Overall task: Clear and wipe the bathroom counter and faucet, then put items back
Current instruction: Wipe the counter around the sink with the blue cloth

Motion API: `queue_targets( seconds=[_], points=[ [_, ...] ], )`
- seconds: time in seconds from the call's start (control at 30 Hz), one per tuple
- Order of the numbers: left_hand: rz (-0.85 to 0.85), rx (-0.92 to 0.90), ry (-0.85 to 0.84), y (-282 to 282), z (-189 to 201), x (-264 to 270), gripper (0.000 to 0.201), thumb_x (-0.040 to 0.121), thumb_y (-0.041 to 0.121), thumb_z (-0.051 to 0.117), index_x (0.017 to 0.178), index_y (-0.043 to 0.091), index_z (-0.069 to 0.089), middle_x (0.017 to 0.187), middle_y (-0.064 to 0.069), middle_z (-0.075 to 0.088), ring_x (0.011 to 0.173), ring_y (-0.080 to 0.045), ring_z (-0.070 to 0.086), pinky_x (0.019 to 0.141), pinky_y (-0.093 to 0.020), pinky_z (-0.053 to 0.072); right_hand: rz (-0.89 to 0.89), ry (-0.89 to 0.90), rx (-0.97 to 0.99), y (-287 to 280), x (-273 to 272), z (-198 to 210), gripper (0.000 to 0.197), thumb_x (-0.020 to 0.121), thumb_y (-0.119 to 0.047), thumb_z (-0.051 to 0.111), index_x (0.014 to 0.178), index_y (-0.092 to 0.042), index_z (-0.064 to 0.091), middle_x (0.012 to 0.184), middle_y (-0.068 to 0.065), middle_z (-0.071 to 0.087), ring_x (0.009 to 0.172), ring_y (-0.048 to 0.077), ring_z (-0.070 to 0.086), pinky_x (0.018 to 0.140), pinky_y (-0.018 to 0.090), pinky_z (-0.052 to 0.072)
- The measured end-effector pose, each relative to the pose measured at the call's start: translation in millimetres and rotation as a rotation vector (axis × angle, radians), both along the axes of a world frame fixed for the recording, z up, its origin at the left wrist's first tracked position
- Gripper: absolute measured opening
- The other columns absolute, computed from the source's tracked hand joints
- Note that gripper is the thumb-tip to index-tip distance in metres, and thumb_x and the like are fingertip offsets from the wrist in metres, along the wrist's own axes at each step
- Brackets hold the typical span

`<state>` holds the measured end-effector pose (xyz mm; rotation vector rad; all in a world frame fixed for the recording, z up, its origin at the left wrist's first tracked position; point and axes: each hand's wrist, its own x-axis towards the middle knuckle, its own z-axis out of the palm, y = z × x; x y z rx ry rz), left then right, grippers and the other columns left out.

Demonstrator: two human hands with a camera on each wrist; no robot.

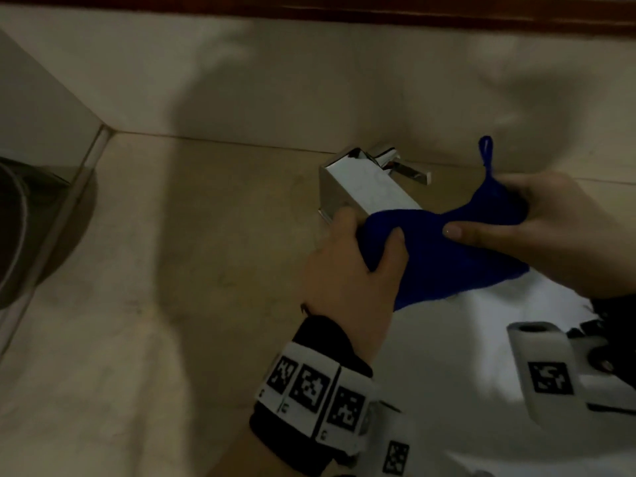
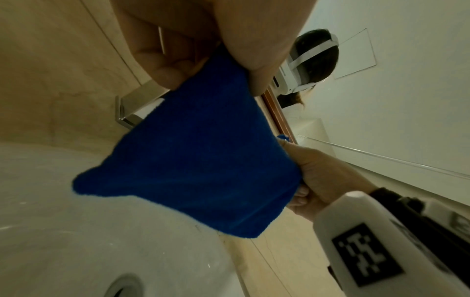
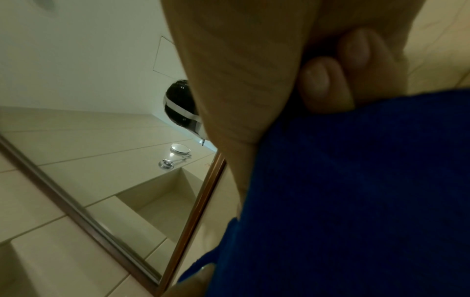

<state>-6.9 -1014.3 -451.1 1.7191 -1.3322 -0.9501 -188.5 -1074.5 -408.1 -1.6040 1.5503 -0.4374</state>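
Observation:
A blue cloth (image 1: pixel 444 249) is stretched across the spout of the square chrome faucet (image 1: pixel 358 187). My left hand (image 1: pixel 358 256) grips the cloth's left end, beside the faucet body. My right hand (image 1: pixel 537 222) grips the bunched right end, where a small hanging loop (image 1: pixel 485 153) sticks up. In the left wrist view the cloth (image 2: pixel 198 160) hangs as a wide flap over the white basin (image 2: pixel 76 231), with the faucet (image 2: pixel 134 114) behind it. The right wrist view is filled by the cloth (image 3: pixel 356 201) and my curled fingers (image 3: pixel 325 84).
The beige stone counter (image 1: pixel 206 235) spreads left of the faucet, meeting the wall at a back seam. A dark round object (image 1: pixel 13 222) sits at the far left edge. The mirror's wooden frame (image 1: pixel 447 12) runs along the top. The basin drain (image 2: pixel 124 285) shows below.

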Motion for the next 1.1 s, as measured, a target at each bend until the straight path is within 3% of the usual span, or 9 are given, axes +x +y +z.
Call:
queue_targets(
  seconds=[0.27, 0.4, 0.57, 0.67, 0.8, 0.87, 0.97, 1.03, 1.1],
  points=[
    [-0.076, 0.046, 0.023, 26.4, -7.4, 10.1, 0.027, 0.085, 0.057, 0.052, 0.09, 0.031, 0.049, 0.078, 0.012, 0.062, 0.068, -0.003, 0.062, 0.06, -0.037, 0.056, 0.034, 0.084, 0.035, 25.1, -1.8, -14.4, 0.046, 0.054, -0.059, 0.067, 0.077, -0.019, 0.064, 0.07, -0.002, 0.068, 0.061, 0.006, 0.064, 0.057, 0.036, 0.055],
    [-0.034, 0.06, -0.01, 35.9, -17.1, 27.8, 0.023, 0.087, 0.051, 0.052, 0.092, 0.029, 0.05, 0.078, 0.011, 0.063, 0.067, -0.003, 0.062, 0.058, -0.035, 0.056, 0.02, -0.096, 0.169, 35.2, -0.6, -20.6, 0.037, 0.063, -0.041, 0.075, 0.08, -0.009, 0.064, 0.061, 0.0, 0.066, 0.045, 0.011, 0.058, 0.041, 0.021, 0.045],
    [0.159, 0.091, 0.153, 26.2, -14.5, 47.9, 0.009, 0.09, 0.039, 0.056, 0.091, 0.03, 0.053, 0.087, 0.007, 0.067, 0.078, -0.009, 0.067, 0.063, -0.043, 0.059, -0.004, -0.521, 0.328, 54.5, 22.2, -35.2, 0.027, 0.068, -0.014, 0.073, 0.088, 0.001, 0.065, 0.084, 0.015, 0.071, 0.072, 0.037, 0.068, 0.06, 0.04, 0.06],
    [0.255, 0.063, 0.179, 6.9, -6.0, 65.0, 0.016, 0.088, 0.04, 0.059, 0.098, 0.027, 0.055, 0.098, 0.003, 0.066, 0.087, -0.015, 0.067, 0.067, -0.046, 0.059, -0.215, -0.779, 0.394, 56.9, 40.3, -51.2, 0.031, 0.075, -0.006, 0.066, 0.106, -0.003, 0.064, 0.103, 0.015, 0.071, 0.09, 0.035, 0.07, 0.075, 0.044, 0.059],
    [0.334, 0.09, 0.156, -25.9, -10.8, 91.6, 0.034, 0.09, 0.036, 0.06, 0.116, 0.015, 0.052, 0.1, 0.003, 0.062, 0.081, -0.008, 0.063, 0.059, -0.026, 0.058, -0.571, -1.011, 0.381, 47.1, 59.4, -68.0, 0.032, 0.09, 0.007, 0.05, 0.112, -0.012, 0.062, 0.105, 0.008, 0.072, 0.098, 0.027, 0.069, 0.083, 0.035, 0.058],
    [0.396, 0.158, 0.077, -38.0, -23.1, 108.4, 0.038, 0.089, 0.034, 0.062, 0.119, 0.012, 0.051, 0.104, -0.003, 0.06, 0.081, -0.013, 0.061, 0.064, -0.031, 0.057, -0.621, -0.956, 0.279, 45.5, 65.5, -69.8, 0.033, 0.089, 0.011, 0.051, 0.099, -0.017, 0.065, 0.098, 0.005, 0.074, 0.098, 0.026, 0.069, 0.083, 0.034, 0.058],
    [0.387, 0.192, -0.216, -35.4, -36.2, 122.9, 0.049, 0.086, 0.03, 0.067, 0.126, 0.012, 0.046, 0.118, -0.006, 0.054, 0.104, -0.022, 0.056, 0.082, -0.031, 0.047, -0.478, -0.645, 0.094, 53.3, 69.2, -78.8, 0.037, 0.084, 0.013, 0.055, 0.092, -0.02, 0.068, 0.084, -0.002, 0.073, 0.087, 0.022, 0.069, 0.082, 0.041, 0.058],
    [0.232, 0.066, -0.416, -19.7, -34.3, 108.9, 0.046, 0.088, 0.024, 0.061, 0.13, 0.014, 0.044, 0.126, -0.003, 0.048, 0.111, -0.018, 0.05, 0.087, -0.026, 0.04, -0.328, -0.423, -0.004, 63.1, 71.3, -88.3, 0.042, 0.083, 0.013, 0.055, 0.086, -0.026, 0.07, 0.084, -0.006, 0.073, 0.081, 0.013, 0.068, 0.08, 0.042, 0.057],
    [-0.063, -0.024, -0.539, -4.1, -36.2, 84.0, 0.045, 0.091, 0.021, 0.054, 0.134, 0.016, 0.043, 0.137, -0.004, 0.043, 0.122, -0.017, 0.045, 0.098, -0.026, 0.038, -0.13, -0.271, -0.13, 72.8, 78.5, -92.9, 0.041, 0.084, 0.007, 0.052, 0.09, -0.03, 0.07, 0.097, -0.01, 0.071, 0.091, 0.006, 0.066, 0.084, 0.036, 0.056]
  ],
)
